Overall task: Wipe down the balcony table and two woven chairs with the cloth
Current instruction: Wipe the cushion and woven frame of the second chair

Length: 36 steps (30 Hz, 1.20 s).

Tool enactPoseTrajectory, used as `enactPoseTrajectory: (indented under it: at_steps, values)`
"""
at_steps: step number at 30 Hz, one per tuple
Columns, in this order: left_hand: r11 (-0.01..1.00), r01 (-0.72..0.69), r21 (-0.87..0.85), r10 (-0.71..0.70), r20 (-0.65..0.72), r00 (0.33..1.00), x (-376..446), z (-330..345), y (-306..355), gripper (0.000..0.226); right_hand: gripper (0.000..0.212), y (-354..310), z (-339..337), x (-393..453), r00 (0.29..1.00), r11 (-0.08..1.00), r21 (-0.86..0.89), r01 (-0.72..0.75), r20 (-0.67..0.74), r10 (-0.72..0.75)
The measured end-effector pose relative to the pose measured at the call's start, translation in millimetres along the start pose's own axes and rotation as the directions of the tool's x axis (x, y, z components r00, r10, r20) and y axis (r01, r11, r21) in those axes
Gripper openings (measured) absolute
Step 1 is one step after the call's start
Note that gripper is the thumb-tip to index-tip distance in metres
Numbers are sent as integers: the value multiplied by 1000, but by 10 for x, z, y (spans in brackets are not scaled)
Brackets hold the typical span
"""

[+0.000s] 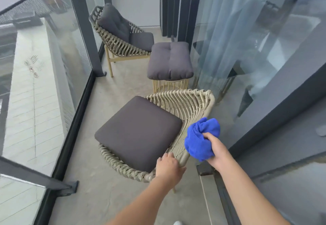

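Observation:
The near woven chair (185,104) stands below me, beige weave with a dark grey seat cushion (139,131). My left hand (169,166) grips the chair's rim at its near corner. My right hand (217,150) holds a bunched blue cloth (201,140) against the chair's woven back rim. A second woven chair (114,39) with grey cushions stands at the far end of the balcony. Between the two chairs is a small gold wire table (169,84), its top hidden under a grey cushion (169,60).
A glass railing with a dark frame (79,111) runs along the left. Sliding glass doors with sheer curtains (229,30) and a dark door track (217,177) line the right. Bare concrete floor (123,198) lies between them.

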<state>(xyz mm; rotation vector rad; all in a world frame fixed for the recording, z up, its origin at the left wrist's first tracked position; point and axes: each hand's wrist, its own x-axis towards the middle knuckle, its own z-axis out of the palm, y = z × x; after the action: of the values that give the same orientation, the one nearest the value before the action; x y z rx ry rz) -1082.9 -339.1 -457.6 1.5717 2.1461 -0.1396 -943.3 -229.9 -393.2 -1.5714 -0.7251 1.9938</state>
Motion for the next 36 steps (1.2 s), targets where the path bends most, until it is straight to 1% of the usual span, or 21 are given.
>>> enactPoseTrajectory:
  at_steps: [3, 4, 7, 9, 11, 12, 14, 15, 16, 18, 19, 20, 21, 22, 24, 28, 29, 31, 32, 34, 36]
  values:
    - [988, 34, -150, -30, 28, 999, 295, 58, 434, 57, 32, -147, -234, 8, 994, 999, -2, 52, -100, -52]
    - [980, 45, -196, -37, 42, 998, 381, 99, 545, 56, 34, -174, -279, -10, 992, 998, 0, 67, -111, -67]
    - [948, 83, -308, -64, 70, 995, 593, 257, 783, 50, 26, -259, -359, -113, 989, 993, -16, 115, -89, -116]
    - [920, 123, -371, -83, 123, 989, 629, 334, 865, 45, 22, -340, -368, -201, 986, 989, -33, 146, -81, -148]
    - [871, 153, -466, -88, 158, 984, 568, 286, 898, 42, 21, -415, -341, -249, 983, 984, -62, 167, -71, -171]
    - [828, 159, -538, -83, 162, 983, 541, 241, 880, 40, 21, -448, -309, -268, 982, 982, -70, 173, -69, -177]
    - [717, 181, -674, -104, 153, 983, 499, 29, 739, 27, 21, -501, -173, -305, 980, 980, -62, 188, -55, -191]
    - [635, 193, -748, -131, 142, 981, 475, -147, 626, 24, 21, -522, -73, -315, 979, 979, -45, 199, -44, -200]
    - [520, 176, -836, -154, 111, 982, 474, -327, 507, 23, 22, -545, 23, -328, 977, 978, -27, 209, -30, -210]
    - [242, 157, -957, -205, 108, 973, 407, -827, 186, 17, 22, -571, 340, -343, 975, 975, 17, 220, 19, -220]
    - [92, 140, -986, -217, 117, 969, 344, -1110, 22, 18, 23, -571, 550, -359, 974, 974, 43, 221, 49, -223]
    - [-32, 111, -993, -204, 115, 972, 296, -1365, -166, 24, 25, -555, 777, -375, 970, 972, 70, 223, 81, -228]
    - [-90, 103, -991, -194, 118, 974, 195, -1617, -354, 29, 28, -529, 995, -395, 966, 970, 93, 224, 113, -234]
    - [-101, 95, -990, -184, 112, 976, 88, -1827, -564, 35, 29, -495, 1223, -437, 960, 968, 115, 223, 145, -239]
    - [-75, 53, -996, -193, 67, 979, -194, -2184, -1009, 44, 30, -428, 1688, -564, 948, 968, 132, 215, 211, -239]
    - [-66, -33, -997, -270, -14, 963, -802, -2593, -1775, 49, 33, -241, 2568, -852, 905, 970, 110, 219, 350, -244]
    - [-60, -54, -997, -268, -36, 963, -924, -2660, -1940, 50, 33, -208, 2774, -927, 893, 969, 94, 230, 376, -249]
    - [-80, -81, -994, -222, -61, 973, -1136, -2807, -2255, 53, 34, -143, 3215, -1082, 866, 962, 73, 264, 421, -270]
    - [-95, -92, -991, -202, -71, 977, -1239, -2886, -2372, 52, 34, -113, 3406, -1142, 857, 957, 69, 283, 430, -284]
    - [-131, -118, -984, -179, -93, 979, -1360, -3012, -2639, 40, 40, -55, 3760, -1265, 837, 949, 68, 306, 457, -303]
    - [-144, -146, -979, -175, -120, 977, -1430, -3099, -2916, 35, 45, -8, 4073, -1369, 814, 951, 59, 303, 503, -291]
